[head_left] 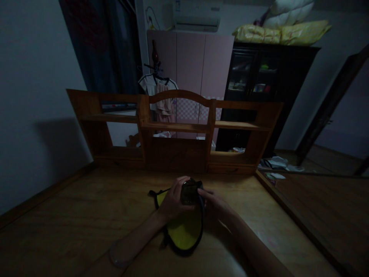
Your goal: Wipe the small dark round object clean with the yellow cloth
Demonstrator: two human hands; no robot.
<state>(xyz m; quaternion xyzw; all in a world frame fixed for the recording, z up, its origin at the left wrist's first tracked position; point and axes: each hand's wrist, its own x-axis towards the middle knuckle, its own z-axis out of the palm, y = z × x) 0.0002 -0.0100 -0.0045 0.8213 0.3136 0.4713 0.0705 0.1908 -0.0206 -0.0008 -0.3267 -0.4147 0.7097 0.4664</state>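
Observation:
A yellow cloth piece with black edging, perhaps a small bag, lies on the wooden surface. Above it, my left hand is closed around a dark, glossy, see-through-looking object whose kind I cannot make out. From the other side, my right hand pinches the black edging close to that object. The right hand's lower fingers are partly hidden behind the edging. Around my left forearm is a pale bangle.
A wooden shelf unit with compartments and drawers stands across the far edge. A wall rises at the left. A raised wooden rim borders the right side. Pink wardrobes and a dark cabinet stand behind.

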